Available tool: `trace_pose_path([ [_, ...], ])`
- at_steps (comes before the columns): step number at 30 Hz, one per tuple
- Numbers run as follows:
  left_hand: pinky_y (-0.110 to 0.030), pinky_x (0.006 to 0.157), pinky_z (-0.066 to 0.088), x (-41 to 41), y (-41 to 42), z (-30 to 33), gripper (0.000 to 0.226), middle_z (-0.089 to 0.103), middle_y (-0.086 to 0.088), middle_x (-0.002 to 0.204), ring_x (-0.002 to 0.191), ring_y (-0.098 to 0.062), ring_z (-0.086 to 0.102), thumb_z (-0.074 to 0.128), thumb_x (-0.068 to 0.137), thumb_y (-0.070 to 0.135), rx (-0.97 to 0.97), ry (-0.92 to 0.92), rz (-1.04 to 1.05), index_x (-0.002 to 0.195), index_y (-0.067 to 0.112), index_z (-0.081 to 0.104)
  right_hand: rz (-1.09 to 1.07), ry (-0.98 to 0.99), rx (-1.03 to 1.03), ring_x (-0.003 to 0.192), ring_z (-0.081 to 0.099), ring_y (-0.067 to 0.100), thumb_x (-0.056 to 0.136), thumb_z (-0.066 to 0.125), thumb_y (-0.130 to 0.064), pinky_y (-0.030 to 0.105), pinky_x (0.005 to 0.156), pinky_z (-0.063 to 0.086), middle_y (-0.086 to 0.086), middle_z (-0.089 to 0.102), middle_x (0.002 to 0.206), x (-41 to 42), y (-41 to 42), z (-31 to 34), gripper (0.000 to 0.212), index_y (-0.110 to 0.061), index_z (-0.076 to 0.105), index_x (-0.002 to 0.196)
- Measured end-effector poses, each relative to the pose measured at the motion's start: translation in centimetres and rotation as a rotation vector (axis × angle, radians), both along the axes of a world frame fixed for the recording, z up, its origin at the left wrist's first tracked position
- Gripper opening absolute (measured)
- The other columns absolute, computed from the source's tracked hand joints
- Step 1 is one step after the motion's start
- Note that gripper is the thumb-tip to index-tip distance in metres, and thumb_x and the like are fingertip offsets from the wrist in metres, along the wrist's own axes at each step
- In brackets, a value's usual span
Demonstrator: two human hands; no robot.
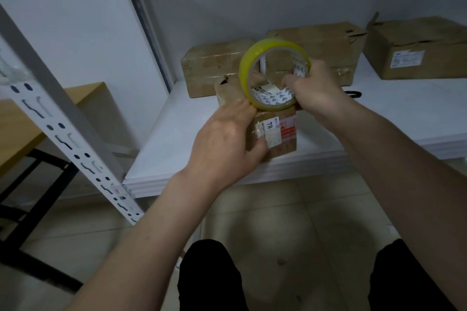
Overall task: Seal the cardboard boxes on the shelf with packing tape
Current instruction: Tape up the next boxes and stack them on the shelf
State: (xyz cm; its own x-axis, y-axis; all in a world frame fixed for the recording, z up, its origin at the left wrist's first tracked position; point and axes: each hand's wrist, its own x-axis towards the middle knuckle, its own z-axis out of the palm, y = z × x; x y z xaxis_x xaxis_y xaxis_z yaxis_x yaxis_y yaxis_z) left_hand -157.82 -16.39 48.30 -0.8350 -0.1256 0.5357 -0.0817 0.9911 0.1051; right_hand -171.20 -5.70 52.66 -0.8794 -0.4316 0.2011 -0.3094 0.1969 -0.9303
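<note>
My left hand [222,144] lies against the near left side of the small cardboard box [273,134] on the shelf [177,139], fingers nearly straight, thumb on its label reading "78". Just right, my right hand [313,91] has a curled grip on the yellow tape roll [252,63], held upright above the box.

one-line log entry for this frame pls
phase: taping | right hand: grips tape roll | left hand: rests on small box | shelf: three more boxes behind
</note>
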Motion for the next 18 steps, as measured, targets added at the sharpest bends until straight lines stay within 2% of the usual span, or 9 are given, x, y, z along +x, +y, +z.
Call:
trace_pose_path([
  [2, -0.030, 0.111, 0.029, 0.5, -1.2, -0.3, 0.046, 0.067, -0.007, 0.122, 0.118, -0.025, 0.059, 0.055, 0.084, 0.038, -0.071, -0.002, 0.046, 0.120, 0.011, 0.064, 0.013, -0.010, 0.000, 0.092, 0.066, 0.030, 0.091, 0.054, -0.010, 0.053, 0.086, 0.053, 0.013, 0.068, 0.098, -0.1, 0.0, -0.1, 0.012, -0.021, 0.058, 0.089],
  [4, -0.040, 0.114, 0.029, 0.4, -0.8, 0.3, 0.045, 0.068, -0.009, 0.113, 0.116, -0.029, 0.058, 0.052, 0.084, 0.043, -0.106, -0.053, 0.135, 0.110, 0.008, 0.065, 0.013, -0.020, -0.007, 0.092, 0.066, 0.030, 0.090, 0.054, -0.010, 0.054, 0.086, 0.053, 0.013, 0.068, 0.098, -0.1, 0.1, 0.0, 0.014, -0.023, 0.057, 0.085],
  [6, -0.037, 0.112, 0.028, -0.2, 0.9, 1.0, 0.051, 0.066, -0.009, 0.114, 0.118, -0.029, 0.054, 0.049, 0.085, 0.049, -0.104, -0.121, 0.177, 0.111, 0.008, 0.063, 0.001, -0.012, -0.017, 0.093, 0.066, 0.033, 0.091, 0.052, -0.010, 0.055, 0.084, 0.054, 0.016, 0.067, 0.100, -0.1, 0.3, 0.0, 0.013, -0.022, 0.057, 0.087],
  [10, -0.031, 0.112, 0.027, -0.1, 2.1, 0.5, 0.061, 0.053, -0.009, 0.142, 0.135, -0.024, 0.044, 0.051, 0.092, 0.048, -0.123, -0.112, 0.164, 0.139, 0.008, 0.049, -0.008, -0.016, -0.035, 0.092, 0.067, 0.032, 0.092, 0.049, -0.009, 0.053, 0.082, 0.055, 0.017, 0.067, 0.101, 0.0, 0.2, -0.4, 0.015, -0.015, 0.060, 0.101],
  [13, -0.034, 0.115, 0.019, -0.7, 1.5, 1.3, 0.060, 0.051, -0.006, 0.141, 0.135, -0.022, 0.042, 0.043, 0.094, 0.052, -0.201, -0.188, 0.174, 0.139, 0.012, 0.045, -0.007, -0.038, -0.028, 0.091, 0.067, 0.030, 0.093, 0.050, -0.010, 0.052, 0.084, 0.055, 0.015, 0.067, 0.099, -0.2, 0.3, -0.4, 0.013, -0.015, 0.061, 0.099],
  [16, -0.033, 0.118, 0.018, -1.5, 1.9, 1.8, 0.078, 0.040, -0.008, 0.150, 0.141, -0.023, 0.032, 0.052, 0.090, 0.060, -0.098, -0.248, 0.108, 0.146, 0.009, 0.037, -0.006, -0.082, -0.068, 0.089, 0.068, 0.026, 0.090, 0.057, -0.016, 0.048, 0.085, 0.056, 0.013, 0.069, 0.097, -0.1, 0.4, -0.7, 0.008, -0.013, 0.063, 0.096],
  [18, -0.030, 0.118, 0.017, -1.7, 1.7, 1.4, 0.077, 0.035, -0.009, 0.155, 0.144, -0.023, 0.028, 0.057, 0.092, 0.052, -0.049, -0.186, 0.086, 0.150, 0.007, 0.032, -0.009, -0.117, -0.089, 0.084, 0.070, 0.020, 0.086, 0.067, -0.026, 0.041, 0.082, 0.058, 0.006, 0.072, 0.092, 0.3, 0.2, -1.5, 0.018, -0.012, 0.067, 0.097],
])
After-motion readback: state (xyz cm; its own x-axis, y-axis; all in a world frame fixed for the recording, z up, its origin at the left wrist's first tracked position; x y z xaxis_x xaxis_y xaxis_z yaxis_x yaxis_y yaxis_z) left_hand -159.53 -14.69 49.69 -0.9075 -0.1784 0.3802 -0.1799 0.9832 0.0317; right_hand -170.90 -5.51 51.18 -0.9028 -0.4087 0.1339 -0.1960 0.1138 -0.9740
